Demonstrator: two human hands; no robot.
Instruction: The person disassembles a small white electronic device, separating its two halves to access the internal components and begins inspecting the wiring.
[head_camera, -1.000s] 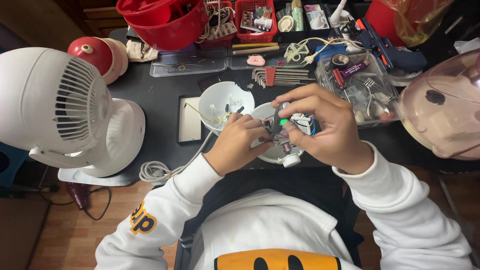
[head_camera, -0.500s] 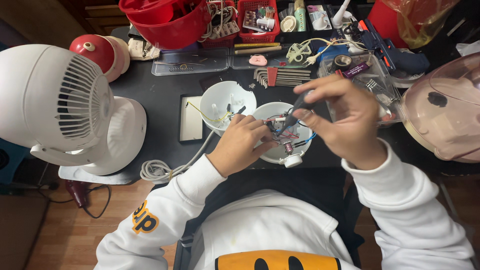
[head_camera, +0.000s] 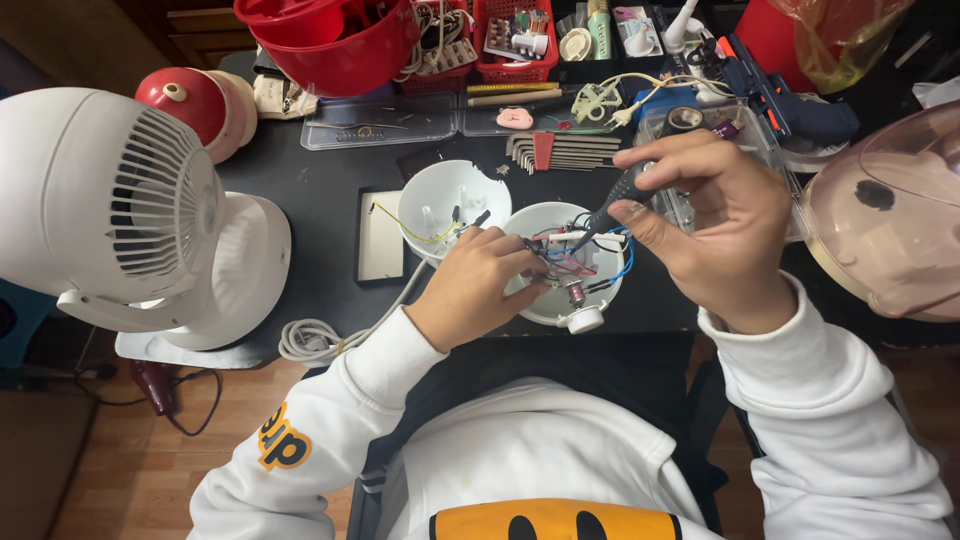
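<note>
Just below frame centre, your left hand (head_camera: 480, 285) curls over the open white housing (head_camera: 565, 262), fingertips pinching among its wires. Your right hand (head_camera: 715, 225) grips a dark probe-like tool (head_camera: 612, 205), probably tip-down into the housing. Behind, clutter crowds the table (head_camera: 320, 195); the white fan (head_camera: 120, 200) blocks the left.

left hand (head_camera: 478, 285) hides wiring beneath; pink dome (head_camera: 890, 215) and red bowl (head_camera: 330, 40) cut off by edge.

At frame centre I see my left hand (head_camera: 480, 285) pinching wires inside a white round housing (head_camera: 560, 265), while my right hand (head_camera: 715, 225) has a dark probe (head_camera: 608, 208) in its grip. A white fan (head_camera: 130, 210) fills the left of the dark tabletop (head_camera: 320, 200).
</note>
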